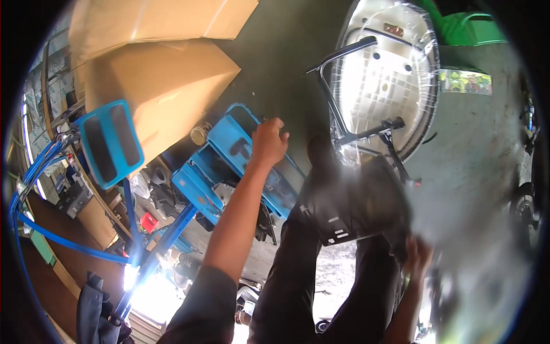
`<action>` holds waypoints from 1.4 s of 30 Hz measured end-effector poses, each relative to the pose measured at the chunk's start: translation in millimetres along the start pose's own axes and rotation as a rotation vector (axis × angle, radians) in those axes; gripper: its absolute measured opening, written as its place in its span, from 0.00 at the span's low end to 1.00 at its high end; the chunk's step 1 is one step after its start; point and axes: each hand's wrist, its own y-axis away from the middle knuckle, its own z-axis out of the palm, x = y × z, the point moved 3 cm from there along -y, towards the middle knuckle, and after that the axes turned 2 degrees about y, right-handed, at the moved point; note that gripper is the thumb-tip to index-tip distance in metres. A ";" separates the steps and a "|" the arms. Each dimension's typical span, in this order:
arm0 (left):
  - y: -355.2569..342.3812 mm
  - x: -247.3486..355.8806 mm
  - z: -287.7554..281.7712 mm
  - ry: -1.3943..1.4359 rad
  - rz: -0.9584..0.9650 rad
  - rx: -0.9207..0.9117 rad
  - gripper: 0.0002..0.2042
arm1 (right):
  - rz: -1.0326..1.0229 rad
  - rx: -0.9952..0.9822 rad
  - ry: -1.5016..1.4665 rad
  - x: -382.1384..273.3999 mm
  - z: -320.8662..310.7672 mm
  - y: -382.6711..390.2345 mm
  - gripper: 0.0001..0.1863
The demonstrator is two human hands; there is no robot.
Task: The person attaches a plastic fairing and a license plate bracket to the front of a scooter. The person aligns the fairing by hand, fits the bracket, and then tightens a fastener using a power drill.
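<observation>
My left hand (269, 140) is loosely curled over the blue metal toolbox (232, 137), with nothing visible in it. My right hand (418, 255), partly blurred, grips the lower right of a dark, bulky part (358, 209) with a slotted plate, lying over my legs. Above that part, a white plastic-wrapped shell (387, 80) rests with a bent black tubular frame (335, 100) across it. A smeary haze hides part of the dark part and the area to its right.
Large cardboard boxes (154, 103) are at upper left. A blue stand with a padded top (112, 143), blue cables (69, 241) and cluttered shelving fill the left. A green object (475, 26) is at upper right, with dark wheeled items (524, 203) at the right rim.
</observation>
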 end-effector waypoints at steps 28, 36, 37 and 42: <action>-94.7 -147.4 127.9 -0.422 -0.414 -0.064 0.12 | -0.204 -0.021 0.377 159.2 -37.0 40.4 0.32; -46.8 -50.2 40.5 0.481 0.017 0.298 0.15 | 0.007 -0.132 0.277 78.5 -10.3 16.3 0.18; -37.2 -24.1 23.2 0.573 -0.010 0.258 0.14 | 0.017 -0.113 0.243 55.5 -5.1 12.4 0.14; 20.9 84.2 -75.7 0.717 0.213 0.220 0.11 | 0.015 -0.007 -0.034 -38.3 0.1 18.2 0.19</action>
